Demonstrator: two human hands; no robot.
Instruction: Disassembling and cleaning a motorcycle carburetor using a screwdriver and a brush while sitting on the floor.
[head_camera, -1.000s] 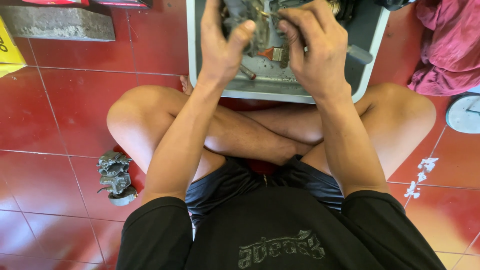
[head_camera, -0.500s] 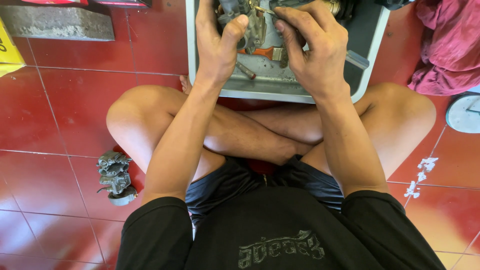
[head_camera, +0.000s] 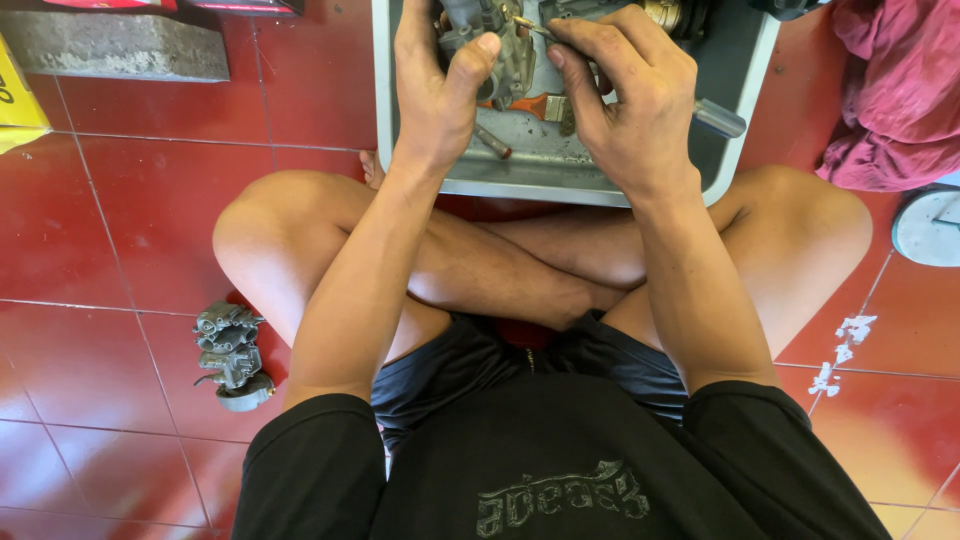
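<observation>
Left of the metal tray (head_camera: 420, 178), at the frame's edge, lay a yellow object (head_camera: 18, 100) and a grey concrete block (head_camera: 110, 45), both on the red tiled floor (head_camera: 130, 230). Nearer the person and well to the tray's left, a spare grey carburettor-like part (head_camera: 230, 355) sat on the floor beside the bent knee. The tray itself rested on the floor just beyond the crossed legs.

Over the tray's left half, the left hand (head_camera: 432, 95) was closed round a grey metal engine part (head_camera: 505, 50), thumb pressed against its near side, holding it up above the tray bottom; the part ran past the top of the frame, so its whole shape could not be told. Below it, on the tray floor, lay a brush with an orange handle (head_camera: 528, 105) and a small rod-like tool.

Over the tray's right half, the right hand (head_camera: 630, 100) was curled, its thumb and forefinger pinched on a thin brass-coloured piece (head_camera: 528, 24). That piece pointed leftward from the right hand, its long axis running roughly across the tray, with its tip at the held part's upper right side. The right hand was thus the nearer one to that spot, just beside the part.

Right of the tray lay a crumpled pink cloth (head_camera: 890, 100) and a round pale lid-like thing (head_camera: 930, 225).
</observation>
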